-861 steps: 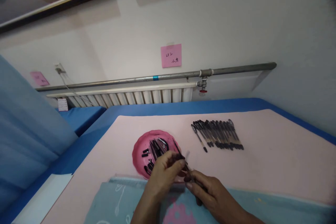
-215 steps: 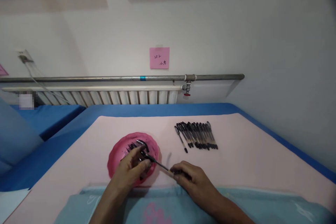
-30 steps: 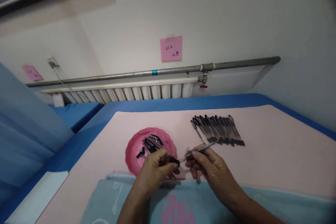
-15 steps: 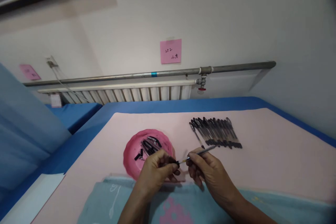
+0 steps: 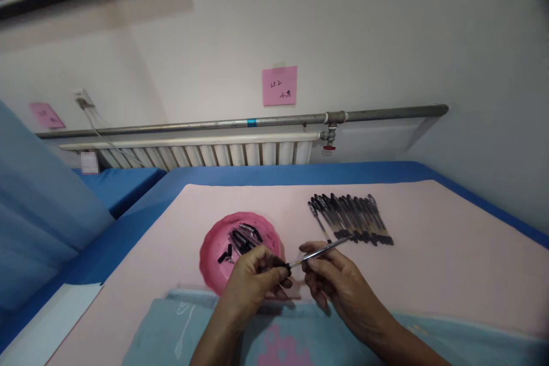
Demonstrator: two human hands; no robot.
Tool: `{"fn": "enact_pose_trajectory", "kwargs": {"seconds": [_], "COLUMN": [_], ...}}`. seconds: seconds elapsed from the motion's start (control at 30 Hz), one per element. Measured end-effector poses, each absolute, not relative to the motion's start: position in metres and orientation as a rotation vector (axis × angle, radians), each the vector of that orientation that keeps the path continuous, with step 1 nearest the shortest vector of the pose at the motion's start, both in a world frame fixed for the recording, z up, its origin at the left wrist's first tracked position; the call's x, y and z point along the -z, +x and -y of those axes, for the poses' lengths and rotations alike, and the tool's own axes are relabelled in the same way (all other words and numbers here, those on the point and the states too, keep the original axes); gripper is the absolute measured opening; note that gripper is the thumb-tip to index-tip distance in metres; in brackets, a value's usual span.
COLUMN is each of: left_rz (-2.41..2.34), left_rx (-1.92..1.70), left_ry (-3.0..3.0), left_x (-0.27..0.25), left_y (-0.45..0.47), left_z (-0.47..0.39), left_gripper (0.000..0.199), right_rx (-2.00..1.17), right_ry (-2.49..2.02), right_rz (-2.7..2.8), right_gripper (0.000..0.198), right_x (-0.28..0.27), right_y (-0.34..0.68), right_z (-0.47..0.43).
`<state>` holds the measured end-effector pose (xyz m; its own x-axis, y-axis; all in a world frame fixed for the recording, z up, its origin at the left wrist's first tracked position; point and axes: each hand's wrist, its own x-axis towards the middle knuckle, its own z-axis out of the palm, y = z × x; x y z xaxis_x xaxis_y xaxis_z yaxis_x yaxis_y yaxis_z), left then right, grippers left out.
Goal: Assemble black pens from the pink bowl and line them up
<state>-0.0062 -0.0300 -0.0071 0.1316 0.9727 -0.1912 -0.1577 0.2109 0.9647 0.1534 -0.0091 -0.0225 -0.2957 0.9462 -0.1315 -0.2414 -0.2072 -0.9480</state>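
Observation:
My left hand [image 5: 257,274] is closed, pinching the dark end of a clear-barrelled pen [image 5: 323,250] between thumb and fingertips. The pen slants up to the right, its far end just below the row of pens. My right hand [image 5: 337,274] loosely holds the barrel, which runs between its thumb and raised index finger; its other fingers curl underneath. Just behind my left hand sits a pink scalloped dish [image 5: 210,254] with clear pen barrels, black caps [image 5: 222,257] and other small parts. My left hand covers the dish's near right side.
Several black-ended pens [image 5: 351,217] lie side by side on the pink table cover [image 5: 450,257]. A blue-green cloth [image 5: 206,331] lies along the near edge, a white sheet [image 5: 55,320] at the left. Behind the table are a radiator [image 5: 235,153] and a pipe [image 5: 193,127].
My right hand's grip has loosened, its index finger lifting off the barrel so more of the pen shows. My left hand still pinches the dark end. The view has shifted slightly.

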Motion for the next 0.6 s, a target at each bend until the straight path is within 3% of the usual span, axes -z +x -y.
{"fn": "enact_pose_trajectory", "kwargs": {"seconds": [0.1,0.6], "left_rz": [-1.093,-1.097], "left_rx": [-1.046,-1.036], "left_ry": [0.983,0.872], "left_x": [0.007,0.009], "left_y": [-0.005,-0.001], "left_z": [0.03,0.027], "left_gripper": [0.027,0.038], "right_rx": [-1.62,-1.648], "right_ry": [-1.028,-1.052], "right_rz": [1.12,1.033], "right_gripper": [0.025,0.036], "right_x": [0.023,0.036], "right_y": [0.154,0.153], "right_z": [0.009,0.006]}}
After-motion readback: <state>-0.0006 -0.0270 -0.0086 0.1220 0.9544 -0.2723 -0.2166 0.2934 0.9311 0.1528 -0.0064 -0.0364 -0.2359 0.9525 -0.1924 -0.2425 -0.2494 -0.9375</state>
